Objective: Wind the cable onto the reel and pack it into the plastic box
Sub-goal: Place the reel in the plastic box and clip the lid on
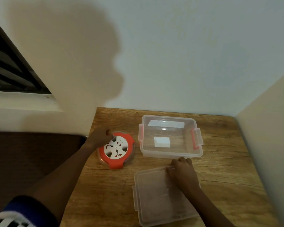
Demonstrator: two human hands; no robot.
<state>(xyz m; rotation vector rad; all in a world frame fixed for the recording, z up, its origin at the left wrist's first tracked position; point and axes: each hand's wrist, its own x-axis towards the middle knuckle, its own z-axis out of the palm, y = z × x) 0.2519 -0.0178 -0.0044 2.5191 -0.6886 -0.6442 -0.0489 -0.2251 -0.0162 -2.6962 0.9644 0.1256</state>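
Two risks: your left hand (pixel 102 136), fingers curled on the round orange-and-white cable reel's (pixel 116 149) rim, could slip; your right hand (pixel 182 171), flat on the clear plastic lid (pixel 154 202), may skid it off the desk (pixel 105 185).

Reel on the left, open box on the right, lid out front

The orange and white reel (pixel 116 150) lies flat on the wooden bench (pixel 220 169), and the left hand (pixel 100 137) is touching its far left edge. The clear plastic box (pixel 170 138) sits open just beside it with red latches and a white slip inside. The right hand (pixel 182 171) rests palm down on the far right corner of the clear lid (pixel 157 197), which lies near the box.
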